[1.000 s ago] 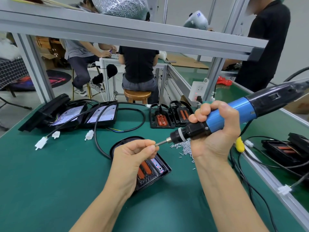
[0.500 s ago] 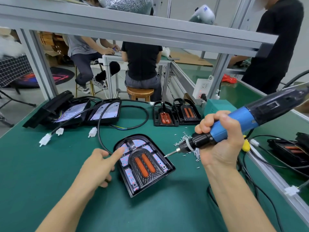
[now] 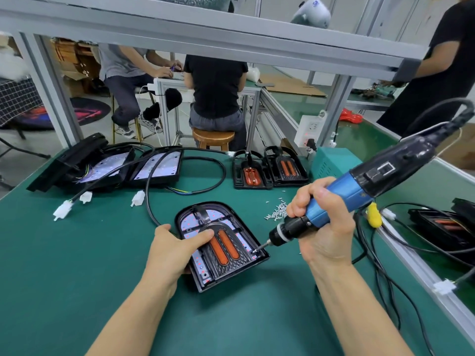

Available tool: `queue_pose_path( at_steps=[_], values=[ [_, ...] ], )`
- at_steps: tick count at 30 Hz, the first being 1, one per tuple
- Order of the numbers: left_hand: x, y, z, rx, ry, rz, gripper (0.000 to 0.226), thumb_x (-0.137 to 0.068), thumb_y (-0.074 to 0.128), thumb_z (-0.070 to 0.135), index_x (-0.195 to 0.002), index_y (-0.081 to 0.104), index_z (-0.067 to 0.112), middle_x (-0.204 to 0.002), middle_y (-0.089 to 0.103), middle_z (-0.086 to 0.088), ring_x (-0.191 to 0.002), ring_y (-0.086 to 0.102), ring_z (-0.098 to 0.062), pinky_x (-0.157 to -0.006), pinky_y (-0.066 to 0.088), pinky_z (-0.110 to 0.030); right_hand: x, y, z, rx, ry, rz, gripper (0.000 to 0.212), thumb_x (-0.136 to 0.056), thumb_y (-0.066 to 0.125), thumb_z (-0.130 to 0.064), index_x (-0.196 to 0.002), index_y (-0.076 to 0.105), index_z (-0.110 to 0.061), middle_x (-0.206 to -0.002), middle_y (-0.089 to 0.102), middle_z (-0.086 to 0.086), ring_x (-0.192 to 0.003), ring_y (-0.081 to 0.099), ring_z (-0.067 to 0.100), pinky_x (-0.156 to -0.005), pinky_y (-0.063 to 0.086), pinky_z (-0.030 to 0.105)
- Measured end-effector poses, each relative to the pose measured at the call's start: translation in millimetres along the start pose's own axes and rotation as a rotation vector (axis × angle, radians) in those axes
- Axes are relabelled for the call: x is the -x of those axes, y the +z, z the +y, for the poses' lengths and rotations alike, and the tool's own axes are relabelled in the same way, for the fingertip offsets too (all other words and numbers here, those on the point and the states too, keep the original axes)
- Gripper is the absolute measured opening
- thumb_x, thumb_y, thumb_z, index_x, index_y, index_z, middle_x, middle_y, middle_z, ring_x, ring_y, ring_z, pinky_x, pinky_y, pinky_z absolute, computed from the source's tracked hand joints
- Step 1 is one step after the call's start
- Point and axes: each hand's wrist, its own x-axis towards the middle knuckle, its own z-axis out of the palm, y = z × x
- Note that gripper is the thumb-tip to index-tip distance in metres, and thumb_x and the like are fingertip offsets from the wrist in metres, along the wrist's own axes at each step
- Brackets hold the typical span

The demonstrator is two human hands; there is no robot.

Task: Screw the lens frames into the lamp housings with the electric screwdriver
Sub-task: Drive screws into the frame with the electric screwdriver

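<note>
A workshop room lies beyond a grey aluminium frame (image 3: 205, 34) that spans the far edge of a green-matted workbench (image 3: 64, 265). Behind it, two people sit at another small bench, one on a round wooden stool (image 3: 213, 137), and a person in black stands past the far right corner. A second green bench runs along the right edge, behind an aluminium rail (image 3: 416, 265).

Along the far edge, toward the left corner, lie opened black lamp housings with pale LED boards (image 3: 154, 168), their black cables ending in white plug connectors (image 3: 61, 210). Near the far right corner stand two assembled black lamps with orange lenses (image 3: 270, 168), beside a teal metal box (image 3: 331, 163).

In the middle of the bench sits the arch-shaped black lamp housing with its lens frame and two orange oblong lenses (image 3: 223, 245). The left hand (image 3: 177, 250) holds it at its left side, thumb laid across the frame next to the lenses and fingers curled round the housing's edge. The right hand (image 3: 326, 227) is wrapped tightly round the blue-and-black electric screwdriver (image 3: 347, 196), which slants down to the left; its bit tip meets the frame at the housing's near right corner. The tool's black cord loops up toward the right edge.

A small heap of silver screws (image 3: 277, 211) lies just beyond the right hand. A yellow-handled tool (image 3: 374, 217) rests by the right rail among black cables.
</note>
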Motion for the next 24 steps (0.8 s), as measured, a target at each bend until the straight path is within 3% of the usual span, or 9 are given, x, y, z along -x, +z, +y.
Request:
queue_pose_path(
  at_steps=[2,6,10,13,18,24],
  values=[
    [0.7,1.6,-1.3,0.017,0.021,0.0,0.07,-0.066,0.086,0.022,-0.123,0.051,0.005,-0.106,0.07,-0.011,-0.084,0.071,-0.026,-0.068,0.059,-0.045,0.3,-0.8,0.8,0.015,0.0,-0.002,0.017,-0.076,0.045,-0.007,-0.063,0.047,-0.017,-0.055,0.048,0.004,-0.046,0.042,0.016,-0.049,0.041,0.026],
    [2.6,4.4,-3.5,0.049,0.075,-0.004,0.029,-0.07,0.083,0.018,-0.091,0.063,0.013,-0.08,0.075,-0.003,-0.062,0.071,-0.015,-0.045,0.051,-0.025,-0.1,-0.2,4.3,0.011,0.012,-0.014,0.012,-0.071,0.055,-0.01,-0.064,0.048,-0.017,-0.055,0.048,0.004,-0.046,0.043,0.016,-0.05,0.041,0.024],
    [2.4,4.2,-4.9,0.07,0.091,-0.016,0.031,-0.069,0.083,0.018,-0.092,0.063,0.013,-0.081,0.075,-0.002,-0.066,0.072,-0.018,-0.053,0.052,-0.028,0.1,-0.4,7.1,0.012,0.031,-0.029,0.013,-0.064,0.061,-0.02,-0.064,0.048,-0.016,-0.055,0.048,0.005,-0.046,0.042,0.017,-0.05,0.041,0.024],
    [1.0,4.7,-5.0,0.095,0.09,-0.05,0.026,-0.07,0.082,0.015,-0.09,0.065,0.011,-0.077,0.075,-0.003,-0.063,0.072,-0.017,-0.051,0.053,-0.026,0.4,0.3,9.0,0.062,0.011,-0.057,0.01,-0.065,0.061,-0.021,-0.063,0.051,-0.019,-0.055,0.049,0.005,-0.046,0.043,0.017,-0.051,0.04,0.027],
    [-1.0,8.6,-2.3,0.2,-0.019,-0.146,0.015,-0.076,0.075,0.005,-0.089,0.066,0.008,-0.076,0.075,-0.007,-0.062,0.072,-0.02,-0.061,0.055,-0.032,2.7,5.7,11.9,0.137,-0.034,-0.088,0.006,-0.065,0.06,-0.022,-0.062,0.055,-0.023,-0.053,0.05,0.005,-0.045,0.043,0.019,-0.052,0.039,0.028],
    [-3.6,11.4,-5.0,0.273,-0.017,-0.119,0.015,-0.076,0.074,0.002,-0.087,0.065,0.005,-0.071,0.074,-0.008,-0.058,0.071,-0.021,-0.054,0.056,-0.031,7.0,1.8,9.9,0.107,-0.013,-0.121,0.005,-0.065,0.059,-0.02,-0.063,0.054,-0.021,-0.055,0.051,0.005,-0.046,0.044,0.019,-0.053,0.04,0.029]
  ],
)
